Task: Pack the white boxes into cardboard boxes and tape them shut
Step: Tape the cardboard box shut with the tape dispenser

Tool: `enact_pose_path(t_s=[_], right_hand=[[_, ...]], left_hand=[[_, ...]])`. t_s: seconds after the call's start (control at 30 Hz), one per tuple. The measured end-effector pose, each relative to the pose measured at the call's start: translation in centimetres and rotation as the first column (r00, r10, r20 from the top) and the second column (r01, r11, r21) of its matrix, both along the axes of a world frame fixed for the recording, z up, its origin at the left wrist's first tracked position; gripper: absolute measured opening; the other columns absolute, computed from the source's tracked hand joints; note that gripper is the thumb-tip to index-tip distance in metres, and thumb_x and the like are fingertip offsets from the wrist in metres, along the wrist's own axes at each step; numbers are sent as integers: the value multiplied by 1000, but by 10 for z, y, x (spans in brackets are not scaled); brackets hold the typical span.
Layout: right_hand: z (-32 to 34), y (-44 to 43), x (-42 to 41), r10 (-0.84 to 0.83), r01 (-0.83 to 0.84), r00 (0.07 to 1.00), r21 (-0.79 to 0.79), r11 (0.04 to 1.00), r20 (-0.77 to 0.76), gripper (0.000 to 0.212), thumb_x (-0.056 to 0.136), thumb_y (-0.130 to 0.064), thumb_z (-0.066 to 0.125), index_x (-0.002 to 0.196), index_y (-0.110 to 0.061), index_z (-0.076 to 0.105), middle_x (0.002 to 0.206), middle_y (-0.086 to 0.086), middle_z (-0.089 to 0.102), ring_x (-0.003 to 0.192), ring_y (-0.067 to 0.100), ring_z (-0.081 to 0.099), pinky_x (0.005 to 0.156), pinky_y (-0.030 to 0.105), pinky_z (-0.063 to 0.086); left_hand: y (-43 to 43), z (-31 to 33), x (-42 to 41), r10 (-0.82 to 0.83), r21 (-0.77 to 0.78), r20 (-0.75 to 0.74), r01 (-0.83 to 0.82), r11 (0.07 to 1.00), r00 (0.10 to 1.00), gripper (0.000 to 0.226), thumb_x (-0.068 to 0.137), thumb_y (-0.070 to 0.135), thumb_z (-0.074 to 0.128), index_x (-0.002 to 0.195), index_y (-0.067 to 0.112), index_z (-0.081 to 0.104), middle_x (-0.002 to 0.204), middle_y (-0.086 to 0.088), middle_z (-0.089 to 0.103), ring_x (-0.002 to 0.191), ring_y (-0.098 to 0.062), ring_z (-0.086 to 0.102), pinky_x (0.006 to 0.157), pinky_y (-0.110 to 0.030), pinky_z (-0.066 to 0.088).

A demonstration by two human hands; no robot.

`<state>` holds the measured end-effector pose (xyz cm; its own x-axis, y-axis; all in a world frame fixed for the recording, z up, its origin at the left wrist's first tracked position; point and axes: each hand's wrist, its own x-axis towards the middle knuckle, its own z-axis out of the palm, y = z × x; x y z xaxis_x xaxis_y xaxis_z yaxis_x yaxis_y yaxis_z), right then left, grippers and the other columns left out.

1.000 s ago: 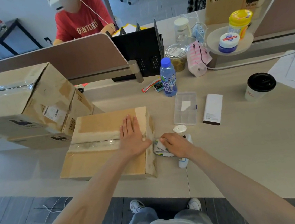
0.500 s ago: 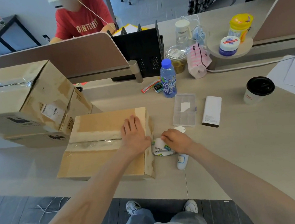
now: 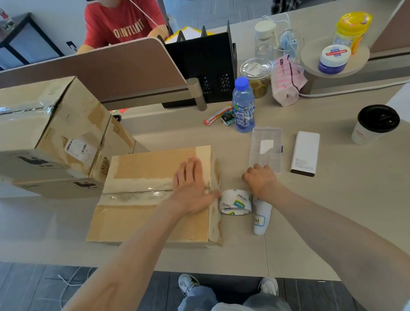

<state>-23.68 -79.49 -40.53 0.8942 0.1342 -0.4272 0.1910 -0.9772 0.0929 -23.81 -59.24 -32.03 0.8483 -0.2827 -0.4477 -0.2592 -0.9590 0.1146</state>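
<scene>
My left hand [image 3: 192, 185] lies flat on the cardboard box [image 3: 156, 227]; right hand [image 3: 260, 179], grip I cannot tell. Risk: lifting early, the tape roll [image 3: 234, 201] peels the tape strip [image 3: 137, 196].

Left hand [image 3: 192, 185]: flat on the box [image 3: 142, 217], over its taped seam.
Right hand [image 3: 261, 180]: fingers curled, just beside the tape roll [image 3: 235, 201].
Tape roll: on the desk [image 3: 337, 206], between box and right wrist.

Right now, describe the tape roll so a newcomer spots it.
Find the flat cardboard box under the left hand at the near edge of the desk. The tape roll lies just off its right side, beside a white bottle. It is the only ring: white with green and blue print.
</scene>
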Motion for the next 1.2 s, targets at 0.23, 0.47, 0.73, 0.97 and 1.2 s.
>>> enact_pose_path(t_s=[0.23, 0.47, 0.73, 0.97, 1.2], right_hand=[[-6, -3, 9, 88, -91, 995, -73, 993, -38, 51, 90, -10, 64, 138, -11, 46, 136, 12, 48, 126, 28, 45, 97, 36, 42], [8, 0, 17, 120, -125, 986, 35, 992, 115, 43, 88, 0, 54, 130, -8, 48, 126, 12, 56, 119, 29, 51, 88, 36, 45], [19, 14, -8, -642, 389, 756, 876, 285, -127, 23, 87, -1, 57, 105, -11, 67, 105, 13, 67, 98, 29, 64, 80, 33, 50], [46, 40, -58, -451, 531, 545, 707, -467, -707, 11, 90, -6, 46, 97, -13, 42, 85, 10, 71, 58, 19, 58, 58, 31, 44], [53, 55, -64, -339, 556, 521, 612, -562, -784, 25, 79, -7, 40, 100, -18, 47, 73, 2, 46, 49, 11, 31, 49, 25, 26]], left_hand=[[19, -1, 5, -34, -88, 45, 38, 995, 998, 71, 99, 52, 24, 154, 23, -11, 161, 4, -17, 147, -18, -17, 117, -38, -8], [18, -10, 1, -9, -79, 107, 18, 997, 994, 94, 88, 64, 43, 153, 25, -12, 161, 7, -19, 147, -18, -17, 118, -39, -6], [21, -16, 0, 17, -105, 179, 2, 994, 984, 91, 89, 60, 46, 154, 26, -7, 162, 7, -15, 148, -16, -14, 118, -38, -4], [32, -15, 4, 13, -69, 195, 0, 998, 981, 90, 89, 62, 44, 154, 26, -8, 161, 7, -15, 147, -16, -13, 118, -37, -3], [36, -16, 5, 20, -113, 183, 1, 994, 983, 93, 87, 68, 42, 154, 27, -8, 161, 10, -15, 147, -14, -14, 118, -39, -3]])
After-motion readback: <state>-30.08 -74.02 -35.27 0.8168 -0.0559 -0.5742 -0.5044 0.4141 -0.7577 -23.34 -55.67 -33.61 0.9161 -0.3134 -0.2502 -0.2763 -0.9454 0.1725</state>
